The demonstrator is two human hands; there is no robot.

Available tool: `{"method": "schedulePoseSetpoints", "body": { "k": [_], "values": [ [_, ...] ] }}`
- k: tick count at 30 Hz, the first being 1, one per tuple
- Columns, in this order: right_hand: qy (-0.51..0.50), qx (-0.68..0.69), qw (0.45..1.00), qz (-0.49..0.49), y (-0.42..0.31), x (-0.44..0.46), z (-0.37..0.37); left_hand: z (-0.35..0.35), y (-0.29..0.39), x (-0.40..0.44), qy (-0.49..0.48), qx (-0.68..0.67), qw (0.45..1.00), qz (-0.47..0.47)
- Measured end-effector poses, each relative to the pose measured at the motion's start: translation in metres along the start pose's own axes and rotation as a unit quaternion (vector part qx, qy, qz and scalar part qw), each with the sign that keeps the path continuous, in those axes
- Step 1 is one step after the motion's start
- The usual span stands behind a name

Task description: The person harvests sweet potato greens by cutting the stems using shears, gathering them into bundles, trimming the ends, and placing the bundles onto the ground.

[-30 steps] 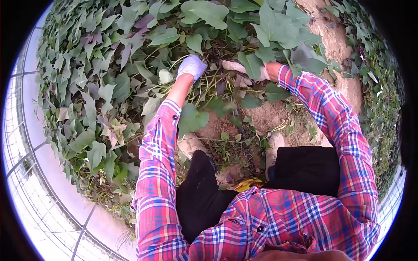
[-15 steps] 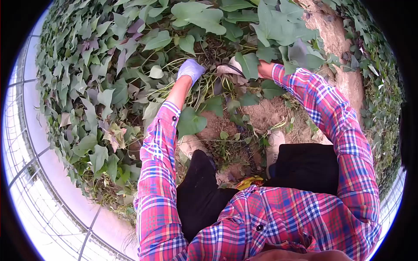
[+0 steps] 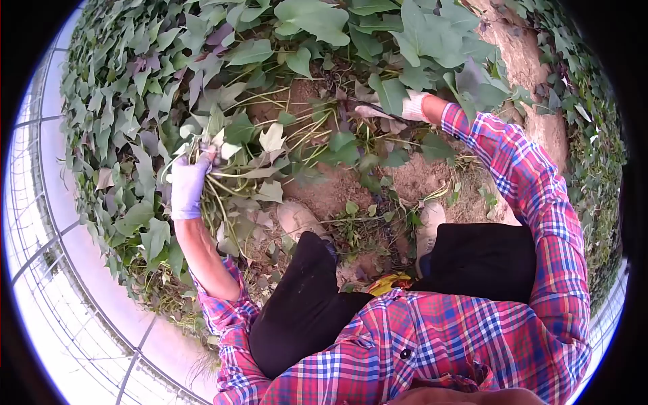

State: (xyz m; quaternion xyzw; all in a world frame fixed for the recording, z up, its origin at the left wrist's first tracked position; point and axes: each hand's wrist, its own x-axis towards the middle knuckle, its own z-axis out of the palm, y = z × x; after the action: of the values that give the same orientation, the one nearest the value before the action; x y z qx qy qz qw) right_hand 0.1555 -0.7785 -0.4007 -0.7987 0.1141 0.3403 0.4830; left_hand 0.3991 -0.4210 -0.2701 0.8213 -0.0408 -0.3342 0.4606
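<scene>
Green vines (image 3: 233, 181) beside bare soil (image 3: 332, 194)

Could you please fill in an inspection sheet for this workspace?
Surface: uneven brown soil, partly under foliage.
Things at hand: leafy vines; a thin dark item by the right hand, too hidden to identify.
Clutter: yellow-and-red item between the person's legs.
Hands: left hand, gloved, grips vines; right, gloved, among vines, its grip unclear.
Cables: dark line between the shoes, too unclear to tell.
Surroundings: dense foliage; wire grid at the left edge.
</scene>
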Motion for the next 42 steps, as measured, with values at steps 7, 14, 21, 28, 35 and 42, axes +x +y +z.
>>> {"method": "schedulePoseSetpoints", "body": {
  "k": [7,14,21,28,35,42],
  "values": [
    [0.020,0.310,0.949,0.063,-0.059,0.025,-0.018,0.143,-0.011,0.134,-0.024,0.340,0.933,0.117],
    [0.022,0.367,0.928,0.063,-0.053,0.054,-0.014,0.186,-0.009,0.151,-0.071,0.461,0.884,0.024],
    [0.018,0.325,0.944,0.048,-0.068,0.041,-0.025,0.181,-0.033,0.180,-0.085,0.386,0.918,0.009],
    [0.019,0.375,0.926,0.041,-0.063,0.053,-0.019,0.180,-0.038,0.182,-0.086,0.336,0.938,-0.014],
    [-0.005,0.410,0.909,0.071,-0.051,0.089,-0.008,0.181,-0.050,0.189,-0.091,0.313,0.945,0.002],
    [0.028,0.213,0.976,0.041,-0.045,0.054,-0.005,0.146,-0.031,0.155,-0.108,0.240,0.965,-0.002]
  ]
}}
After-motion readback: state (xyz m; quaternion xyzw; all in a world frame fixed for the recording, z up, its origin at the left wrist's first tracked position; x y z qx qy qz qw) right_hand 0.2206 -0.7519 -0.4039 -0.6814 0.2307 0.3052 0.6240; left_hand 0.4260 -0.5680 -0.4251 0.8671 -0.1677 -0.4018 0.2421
